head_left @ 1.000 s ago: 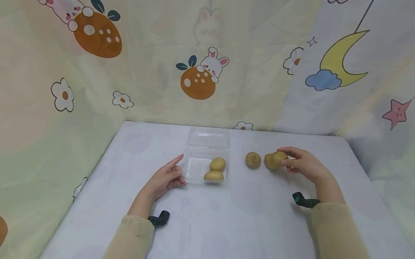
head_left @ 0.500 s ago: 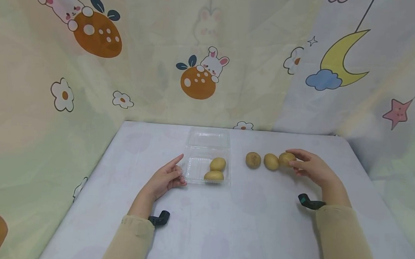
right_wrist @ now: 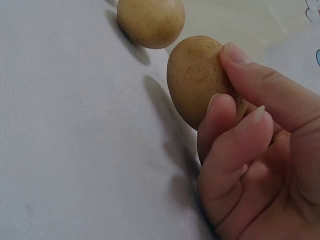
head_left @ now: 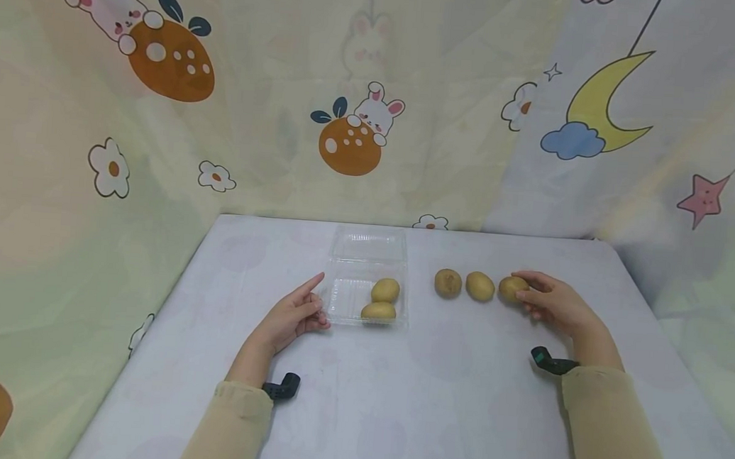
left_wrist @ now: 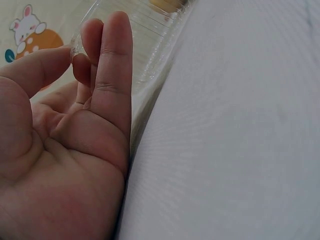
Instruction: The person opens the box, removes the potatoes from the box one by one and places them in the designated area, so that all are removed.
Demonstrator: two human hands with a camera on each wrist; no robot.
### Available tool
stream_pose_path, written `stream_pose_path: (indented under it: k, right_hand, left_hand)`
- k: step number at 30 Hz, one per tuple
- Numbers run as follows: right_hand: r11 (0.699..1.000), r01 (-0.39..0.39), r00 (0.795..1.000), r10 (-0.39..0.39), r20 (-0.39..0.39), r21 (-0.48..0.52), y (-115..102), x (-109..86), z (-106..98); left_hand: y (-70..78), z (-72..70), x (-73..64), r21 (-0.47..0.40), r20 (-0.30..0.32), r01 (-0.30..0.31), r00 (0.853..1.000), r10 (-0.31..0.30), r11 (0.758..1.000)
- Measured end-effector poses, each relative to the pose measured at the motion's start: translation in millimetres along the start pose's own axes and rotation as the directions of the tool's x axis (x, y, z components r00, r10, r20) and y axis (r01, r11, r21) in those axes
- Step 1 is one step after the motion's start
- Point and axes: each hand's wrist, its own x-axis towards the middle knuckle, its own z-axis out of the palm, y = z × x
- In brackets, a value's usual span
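While the thumb and bent fingers (right_wrist: 237, 145) of the right hand (head_left: 554, 303) pinch 1 potato (head_left: 512, 289) from opposite sides, its speckled, yellow-brown surface remains largely exposed. In the right wrist view a shadow falls beside this potato; whether its underside meets the table (head_left: 425, 418) cannot be told. The left hand (head_left: 291, 316) lies at the near left edge of a clear plastic container (head_left: 346, 299), its index finger straight and directed away from the person, the other fingers loosely bent; whether thumb and fingers pinch the rim cannot be told.

Next outward from the right hand, 2 further potatoes rest on the table in a row with the held one: a middle potato (head_left: 480, 286), just beside it, and a browner end potato (head_left: 448, 283), nearest the container. The container stands open, with its lid (head_left: 369, 246) folded back on the far side. Inside, toward the right wall, a rear potato (head_left: 385, 290) and a front potato (head_left: 379, 312) touch.

Each wrist bears a small black device (head_left: 282, 387) just beyond a beige sleeve (head_left: 228, 426). Behind the table hangs a pale backdrop (head_left: 267, 109), printed with rabbits (head_left: 378, 115), flowers (head_left: 216, 176) and 1 yellow crescent moon (head_left: 587, 103).
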Motion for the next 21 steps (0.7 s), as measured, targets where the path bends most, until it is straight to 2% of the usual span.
stream_pose_path:
  k: [14,21]
  right_hand:
    - [1.000,-0.011,1.000,0.011,-0.005,-0.004,4.5,4.5,2.4]
    - [0.999,-0.034,0.999,0.033,-0.030,-0.038,2.7,2.7,5.5]
  left_hand:
    - [-0.6,-1.2,1.1,0.006,-0.004,0.008,1.000,-0.008,1.000]
    - [0.1,-1.1,-0.3,-0.002,0.020,-0.024,1.000,0.024,1.000]
